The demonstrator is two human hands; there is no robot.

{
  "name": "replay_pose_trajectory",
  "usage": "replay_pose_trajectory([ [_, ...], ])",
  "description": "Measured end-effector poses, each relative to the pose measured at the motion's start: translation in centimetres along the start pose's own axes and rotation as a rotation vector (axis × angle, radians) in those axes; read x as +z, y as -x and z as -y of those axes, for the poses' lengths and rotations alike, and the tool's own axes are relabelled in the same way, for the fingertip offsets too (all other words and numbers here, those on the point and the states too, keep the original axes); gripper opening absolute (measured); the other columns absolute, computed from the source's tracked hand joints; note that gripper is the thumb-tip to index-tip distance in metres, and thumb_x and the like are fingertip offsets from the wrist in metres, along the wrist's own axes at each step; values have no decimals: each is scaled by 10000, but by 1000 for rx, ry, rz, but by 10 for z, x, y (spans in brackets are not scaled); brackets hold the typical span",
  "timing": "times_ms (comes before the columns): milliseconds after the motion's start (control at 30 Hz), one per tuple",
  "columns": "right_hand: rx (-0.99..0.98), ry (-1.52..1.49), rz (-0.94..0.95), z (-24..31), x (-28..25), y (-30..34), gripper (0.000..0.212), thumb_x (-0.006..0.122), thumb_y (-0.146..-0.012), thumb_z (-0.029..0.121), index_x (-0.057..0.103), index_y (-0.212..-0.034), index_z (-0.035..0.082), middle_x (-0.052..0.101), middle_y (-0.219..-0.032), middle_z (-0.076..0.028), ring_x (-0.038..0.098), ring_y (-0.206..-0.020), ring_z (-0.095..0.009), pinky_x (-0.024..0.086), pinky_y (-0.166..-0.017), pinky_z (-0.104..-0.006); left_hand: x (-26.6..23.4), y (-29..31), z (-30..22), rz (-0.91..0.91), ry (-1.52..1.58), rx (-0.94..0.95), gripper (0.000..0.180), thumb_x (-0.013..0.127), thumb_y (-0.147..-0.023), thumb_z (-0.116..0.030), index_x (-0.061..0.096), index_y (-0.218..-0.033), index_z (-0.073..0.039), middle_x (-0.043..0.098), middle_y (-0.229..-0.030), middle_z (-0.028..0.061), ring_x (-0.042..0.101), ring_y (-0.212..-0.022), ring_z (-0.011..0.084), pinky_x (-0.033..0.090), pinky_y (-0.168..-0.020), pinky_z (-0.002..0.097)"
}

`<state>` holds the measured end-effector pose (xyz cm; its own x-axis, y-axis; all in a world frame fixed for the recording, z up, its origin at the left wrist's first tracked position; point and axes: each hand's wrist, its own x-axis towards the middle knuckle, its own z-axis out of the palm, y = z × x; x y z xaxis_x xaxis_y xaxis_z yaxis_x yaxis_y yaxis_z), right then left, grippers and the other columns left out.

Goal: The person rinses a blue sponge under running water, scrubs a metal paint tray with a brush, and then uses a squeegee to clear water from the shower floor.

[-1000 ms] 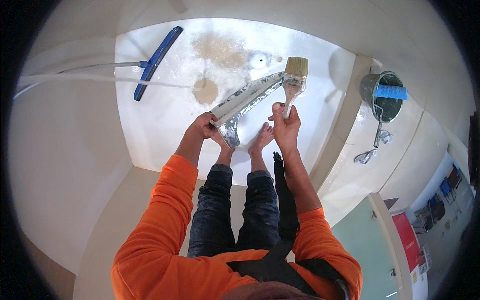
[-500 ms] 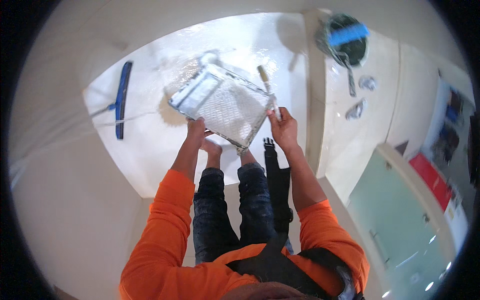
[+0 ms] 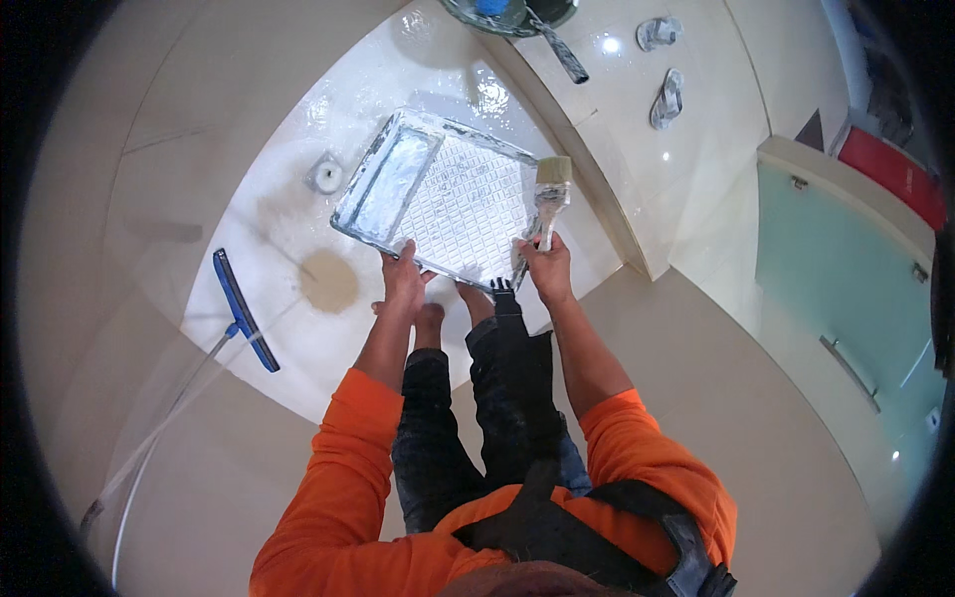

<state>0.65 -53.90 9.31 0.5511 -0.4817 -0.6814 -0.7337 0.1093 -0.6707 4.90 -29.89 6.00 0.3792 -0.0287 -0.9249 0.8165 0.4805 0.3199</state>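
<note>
Above the wet white floor I hold a paint tray [image 3: 470, 199] with a ribbed slope and a deeper well on its left, its rim stained dark and white. My left hand [image 3: 402, 279] grips the near edge, thumb on top and fingers below. In my right hand [image 3: 548, 267] is a flat paintbrush [image 3: 552, 189] with pale bristles, pointing away from me. That hand sits against the tray's right near corner; whether it also grips the rim I cannot tell.
On the left lies a blue floor squeegee [image 3: 244, 308] with a long pole. A floor drain [image 3: 324, 174] is beside the tray. Beyond a raised curb [image 3: 577, 149] are a dark bucket [image 3: 517, 18] and a pair of slippers [image 3: 667, 98]. A glass door [image 3: 846, 269] stands at right.
My view has turned, so the surroundings sit differently. The tray is more level, its ribbed face now plainer. The brush has turned its broad side toward me.
</note>
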Motion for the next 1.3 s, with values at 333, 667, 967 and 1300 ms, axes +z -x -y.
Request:
replay_pose_trajectory([
  [333, -171, 606, 76, 113, 87, 29, 214, 645, -814, 126, 551, -976, 21, 660, -785, -204, 654, -727, -346, 518, -675, -445, -44, -39, -35, -201, -87, -400, 359, 441, -989, -214, 477, -1272, 4, 574, -1230, 166, 585, -1098, 301, 534, -862, 490],
  [667, -115, 671, 28, 35, 0, 34, 318, 564, -939, 389, 583, -1034, 86, 648, -745, -242, 651, -753, -428, 507, -689, -526, -67, -50, -4, -99, -150, -230, 379, 481, -975, -159, 396, -1326, -43, 548, -1226, 160, 623, -987, 313, 560, -788, 463],
  [967, 23, 567, -740, -144, -221, -124, 360, 470, -967, 335, 664, -976, 32, 656, -832, -261, 636, -798, -453, 492, -688, -511, -91, -76, 12, -202, -134, -64, 405, 484, -976, -149, 379, -1364, -97, 539, -1272, 149, 608, -1069, 322, 552, -864, 494],
  [1300, 41, 901, -577, -121, -203, -237, 372, 487, -957, 337, 639, -1087, 23, 678, -838, -219, 661, -796, -419, 515, -702, -525, -61, -74, 8, -377, -146, -30, 336, 437, -1002, -160, 455, -1288, 17, 572, -1267, 170, 602, -1125, 309, 529, -932, 492],
])
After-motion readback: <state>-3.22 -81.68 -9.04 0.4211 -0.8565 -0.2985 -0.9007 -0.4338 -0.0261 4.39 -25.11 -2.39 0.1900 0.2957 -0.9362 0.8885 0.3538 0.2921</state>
